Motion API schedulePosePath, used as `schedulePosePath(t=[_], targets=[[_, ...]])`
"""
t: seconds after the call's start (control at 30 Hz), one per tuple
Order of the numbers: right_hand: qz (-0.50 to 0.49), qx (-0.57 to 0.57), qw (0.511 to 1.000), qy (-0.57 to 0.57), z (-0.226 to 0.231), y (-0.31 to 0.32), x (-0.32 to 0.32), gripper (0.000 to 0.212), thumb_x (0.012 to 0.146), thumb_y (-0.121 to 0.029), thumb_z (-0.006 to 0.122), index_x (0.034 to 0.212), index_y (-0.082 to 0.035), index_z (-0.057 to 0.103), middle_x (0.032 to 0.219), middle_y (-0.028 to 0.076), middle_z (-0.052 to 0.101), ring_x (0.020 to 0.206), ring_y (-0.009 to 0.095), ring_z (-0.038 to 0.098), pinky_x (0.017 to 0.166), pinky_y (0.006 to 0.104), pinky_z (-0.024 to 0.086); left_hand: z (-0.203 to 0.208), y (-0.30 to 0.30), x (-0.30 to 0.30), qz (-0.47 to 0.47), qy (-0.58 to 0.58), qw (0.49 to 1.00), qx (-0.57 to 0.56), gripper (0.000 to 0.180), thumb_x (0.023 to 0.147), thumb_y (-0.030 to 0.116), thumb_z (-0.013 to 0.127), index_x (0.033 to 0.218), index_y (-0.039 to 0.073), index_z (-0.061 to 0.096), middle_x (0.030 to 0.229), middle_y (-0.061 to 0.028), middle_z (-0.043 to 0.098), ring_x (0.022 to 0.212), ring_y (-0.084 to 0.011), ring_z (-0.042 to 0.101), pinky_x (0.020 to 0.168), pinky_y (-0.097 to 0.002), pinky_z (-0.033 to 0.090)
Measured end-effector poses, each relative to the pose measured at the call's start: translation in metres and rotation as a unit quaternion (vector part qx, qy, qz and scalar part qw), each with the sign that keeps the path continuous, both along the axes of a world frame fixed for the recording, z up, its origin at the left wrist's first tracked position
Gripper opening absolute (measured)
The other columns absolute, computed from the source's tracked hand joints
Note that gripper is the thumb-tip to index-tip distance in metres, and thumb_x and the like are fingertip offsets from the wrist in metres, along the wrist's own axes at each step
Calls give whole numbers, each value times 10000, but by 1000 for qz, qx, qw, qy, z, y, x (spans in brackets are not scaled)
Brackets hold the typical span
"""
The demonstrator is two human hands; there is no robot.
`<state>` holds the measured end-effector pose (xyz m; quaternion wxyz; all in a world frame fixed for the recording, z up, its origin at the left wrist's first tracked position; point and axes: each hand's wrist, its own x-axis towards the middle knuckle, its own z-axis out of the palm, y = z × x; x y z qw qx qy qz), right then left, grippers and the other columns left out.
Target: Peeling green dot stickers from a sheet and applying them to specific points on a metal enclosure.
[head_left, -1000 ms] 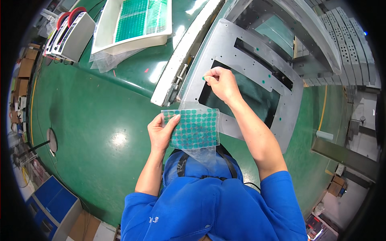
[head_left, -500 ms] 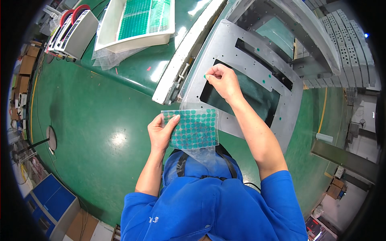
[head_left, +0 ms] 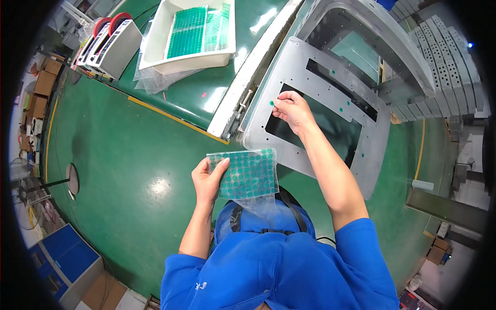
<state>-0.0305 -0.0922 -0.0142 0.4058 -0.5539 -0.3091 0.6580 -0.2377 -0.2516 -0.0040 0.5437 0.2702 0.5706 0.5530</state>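
My left hand [head_left: 208, 182] grips a clear sheet of green round stickers [head_left: 248, 175] by its left edge, thumb on top, in front of my body. A loose clear film [head_left: 261, 204] hangs below the sheet. My right hand [head_left: 292, 111] is pinched at the edge of a single green round sticker [head_left: 272, 103], over the left margin of a grey metal panel [head_left: 263, 121]. Whether the sticker touches the panel all over cannot be made out. The panel has a large dark rectangular opening, a narrow slot and small holes; several green dots sit on it.
A white tray [head_left: 188, 65] with more green sticker sheets stands on the green table [head_left: 204, 85] at upper left, beside white boxy devices [head_left: 114, 49]. Behind the panel rises a grey metal housing [head_left: 418, 62]. Perforated metal parts [head_left: 439, 57] are stacked at far right.
The whole view has shifted slightly right and down. My right fingertips have moved a little right, and the sticker now appears rounder beside them. The left hand still holds the sheet.
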Motion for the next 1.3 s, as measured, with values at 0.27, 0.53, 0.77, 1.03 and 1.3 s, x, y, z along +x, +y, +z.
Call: schedulePosePath(t=[0.27,0.53,0.77,1.03,1.3], targets=[[31,101,992,-71,-3,-22,23,268,787,-113,582,980,33,466,825,112,577,735,182,580,680,286,476,-13,-10,2,-10,41,999,26,104,726,68,664,780,2,604,701,19,570,616,-35,476,574,-174,387],[300,-10,814,-497,45,-118,109,566,722,-557,522,914,-33,616,879,168,607,853,309,572,731,377,443,-27,8,11,-132,61,975,166,103,703,0,639,770,-47,577,1062,-112,514,963,-178,481,826,-266,368],[314,33,843,-435,151,-71,128,556,740,-531,541,869,3,626,784,172,615,758,256,587,705,355,444,25,54,40,-155,109,900,392,88,675,128,688,724,59,664,1320,-239,277,1224,-375,278,1002,-434,203],[-17,317,899,-302,249,1,302,415,887,-352,400,1105,-16,511,1018,83,580,940,173,532,846,300,388,153,227,120,-153,86,942,285,375,752,51,614,1088,-80,510,1272,-116,398,1067,-157,445,891,-257,354],[-445,300,837,103,-89,-63,396,594,839,-488,389,1289,-111,296,1253,63,360,1144,239,352,939,425,308,158,311,166,-161,35,954,252,402,764,74,594,1125,-66,484,983,-66,569,869,-96,519,786,-211,394]])
